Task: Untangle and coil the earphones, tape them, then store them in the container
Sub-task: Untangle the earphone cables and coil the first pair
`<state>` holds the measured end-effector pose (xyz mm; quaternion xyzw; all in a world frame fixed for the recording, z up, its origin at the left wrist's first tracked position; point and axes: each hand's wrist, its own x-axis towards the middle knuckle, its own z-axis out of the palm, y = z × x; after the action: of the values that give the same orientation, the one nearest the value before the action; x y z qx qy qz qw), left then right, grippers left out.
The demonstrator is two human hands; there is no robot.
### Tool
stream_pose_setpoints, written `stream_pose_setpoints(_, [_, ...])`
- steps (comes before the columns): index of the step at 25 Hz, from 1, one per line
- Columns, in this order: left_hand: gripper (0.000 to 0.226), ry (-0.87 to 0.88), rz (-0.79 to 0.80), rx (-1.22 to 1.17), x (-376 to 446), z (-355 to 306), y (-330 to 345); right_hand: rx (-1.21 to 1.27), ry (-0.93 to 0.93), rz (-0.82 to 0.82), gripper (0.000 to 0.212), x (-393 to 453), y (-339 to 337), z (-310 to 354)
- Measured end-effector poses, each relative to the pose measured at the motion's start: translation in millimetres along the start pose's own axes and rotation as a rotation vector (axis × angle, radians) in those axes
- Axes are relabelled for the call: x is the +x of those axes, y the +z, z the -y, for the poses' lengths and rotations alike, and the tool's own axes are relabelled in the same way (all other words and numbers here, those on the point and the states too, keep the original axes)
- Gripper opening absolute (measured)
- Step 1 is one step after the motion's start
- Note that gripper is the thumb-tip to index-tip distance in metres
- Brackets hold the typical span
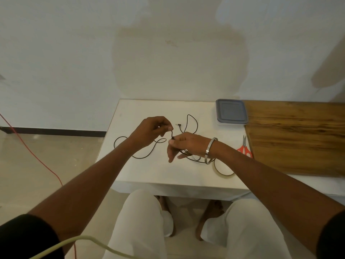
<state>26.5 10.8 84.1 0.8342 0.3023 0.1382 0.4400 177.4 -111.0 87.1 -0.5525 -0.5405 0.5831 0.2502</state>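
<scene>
Black earphones [192, 122] lie in loose loops across the white table [149, 171], their plug pointing left near the far middle. My left hand [152, 128] pinches the cord between thumb and fingertips, raised a little above the table. Just to its right, my right hand [183, 145] pinches the same cord, with several strands gathered under its fingers. One loop trails left under my left wrist. A roll of clear tape [224, 170] lies flat beside my right wrist. The container [231, 111], with a grey-blue lid on it, stands at the table's far right.
Red-handled scissors [245, 149] lie at the white table's right edge, against a wooden board [298, 137]. A red cable [29, 152] runs over the floor on the left. My knees are under the table's near edge, and a pale cable [89, 240] crosses the bottom left.
</scene>
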Motion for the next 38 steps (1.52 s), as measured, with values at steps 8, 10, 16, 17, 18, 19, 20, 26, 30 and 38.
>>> stream_pose_setpoints(8, [0.035, -0.140, -0.056, -0.246, -16, 1, 31, 1.005, -0.366, -0.106, 0.040, 5, 4, 36])
stream_pose_setpoints(10, [0.036, -0.171, -0.028, -0.176, -17, -3, 46, 1.116, -0.431, -0.185, 0.039, 9, 1, 42])
stream_pose_setpoints(16, [0.043, -0.124, 0.135, -0.105, -24, -7, 73, 0.712, -0.356, -0.562, 0.039, 17, -11, 42])
stream_pose_setpoints(17, [0.041, -0.110, 0.142, -0.089, -24, -9, 72, 0.531, -0.314, -0.639, 0.039, 18, -10, 38])
stream_pose_setpoints(18, [0.039, -0.097, 0.141, -0.073, -24, -10, 70, 0.347, -0.290, -0.700, 0.038, 19, -10, 35])
stream_pose_setpoints(19, [0.038, -0.083, 0.138, -0.056, -23, -11, 67, 0.167, -0.280, -0.731, 0.037, 19, -9, 30])
stream_pose_setpoints(20, [0.038, -0.073, 0.138, -0.038, -22, -11, 64, -0.009, -0.273, -0.724, 0.036, 19, -9, 24])
stream_pose_setpoints(26, [0.032, -0.081, 0.140, 0.089, -24, -1, 38, -0.567, -0.138, -0.524, 0.034, 14, -22, -6])
stream_pose_setpoints(30, [0.028, -0.058, 0.118, 0.110, -22, 5, 29, -0.769, -0.060, -0.427, 0.036, 13, -24, -15])
stream_pose_setpoints(38, [0.015, -0.048, 0.142, 0.174, -15, 4, 19, -0.912, 0.001, -0.246, 0.039, 7, -24, -24])
